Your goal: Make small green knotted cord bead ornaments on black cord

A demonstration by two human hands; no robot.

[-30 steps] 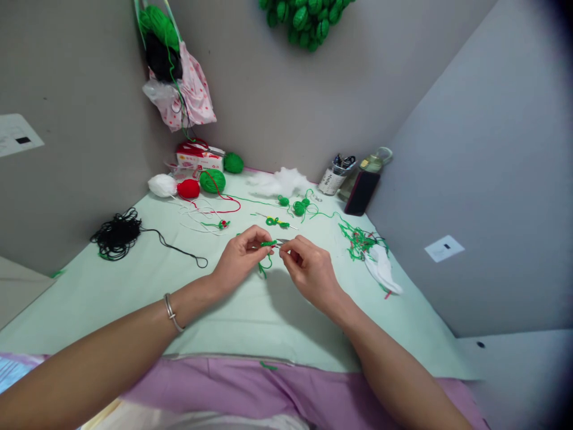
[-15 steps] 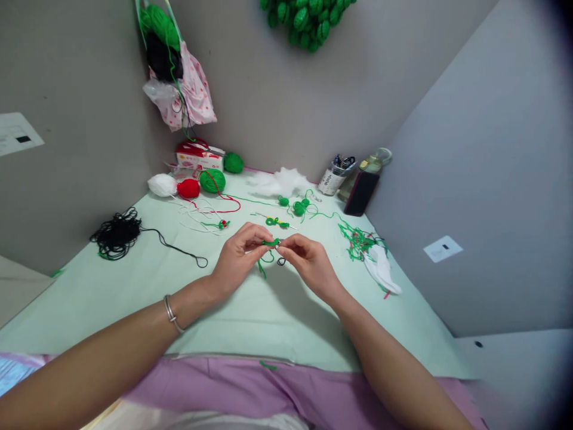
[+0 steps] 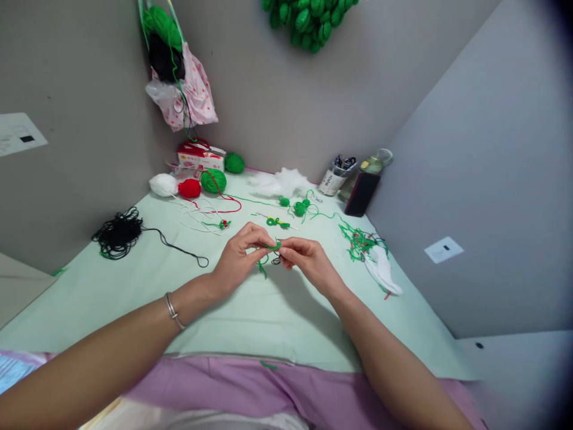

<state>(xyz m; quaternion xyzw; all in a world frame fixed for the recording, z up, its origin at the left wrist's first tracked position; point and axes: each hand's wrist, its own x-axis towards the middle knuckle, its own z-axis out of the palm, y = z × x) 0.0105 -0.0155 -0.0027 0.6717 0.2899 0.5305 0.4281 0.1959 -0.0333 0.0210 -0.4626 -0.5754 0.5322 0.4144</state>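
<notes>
Fingertips of left hand [image 3: 239, 257] and right hand [image 3: 308, 263] are pinched on opposite ends of green yarn piece [image 3: 271, 245], held just above table [image 3: 134, 286], about mid-width. Bare mint surface is seen under both wrists down to near edge, where purple cloth [image 3: 268, 388] is draped. Left side is bounded by black yarn tangle [image 3: 117, 233] near wall, right side by green scraps [image 3: 360, 242]. Crochet hook [image 3: 278, 222] lies just behind hands. Piece is seen as short bright-green strip, loose tails hung below. Small dark loop [image 3: 276, 260] is seen under it; identity cannot be told.
</notes>
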